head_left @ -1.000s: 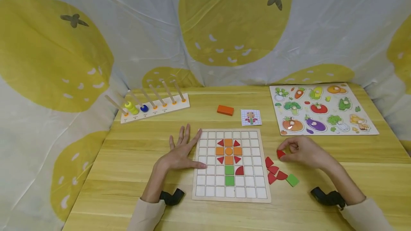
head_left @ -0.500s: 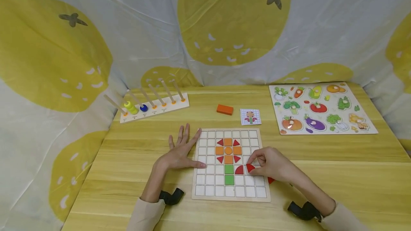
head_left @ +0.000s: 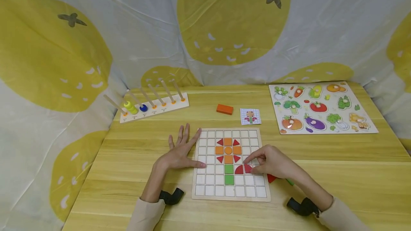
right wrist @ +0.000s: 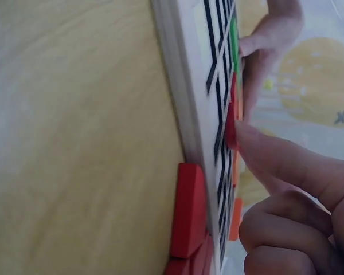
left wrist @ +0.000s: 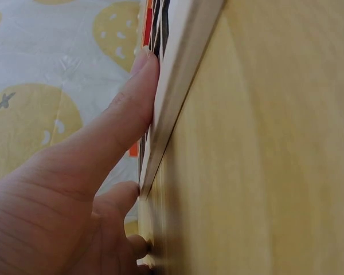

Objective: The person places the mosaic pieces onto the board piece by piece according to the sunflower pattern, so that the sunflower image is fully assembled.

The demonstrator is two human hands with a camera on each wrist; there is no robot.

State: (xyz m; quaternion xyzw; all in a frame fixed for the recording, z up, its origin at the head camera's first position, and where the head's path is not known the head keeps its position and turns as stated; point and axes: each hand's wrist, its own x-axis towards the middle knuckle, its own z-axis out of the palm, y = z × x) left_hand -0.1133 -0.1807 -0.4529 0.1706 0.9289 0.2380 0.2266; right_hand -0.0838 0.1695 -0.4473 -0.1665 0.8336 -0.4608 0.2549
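A white gridded board lies on the table, bearing orange squares, an orange circle, red triangles and two green squares. My left hand is spread at its left edge, thumb lying over the border and index fingertip at the upper corner. With thumb and index finger, my right hand pinches a red quarter-circle piece at a cell right beside another red quarter-circle. In the right wrist view the held piece is at the board's surface, with the thumb tip on it.
Loose red pieces lie off the board's right edge, partly hidden by my right hand. Behind the board are a small pattern card and an orange block. A peg stand is back left, a vegetable puzzle back right.
My right hand has carried the red quarter-circle leftward from the loose pieces onto the board, then slightly further left against the other quarter-circle. The left hand has stayed in place.
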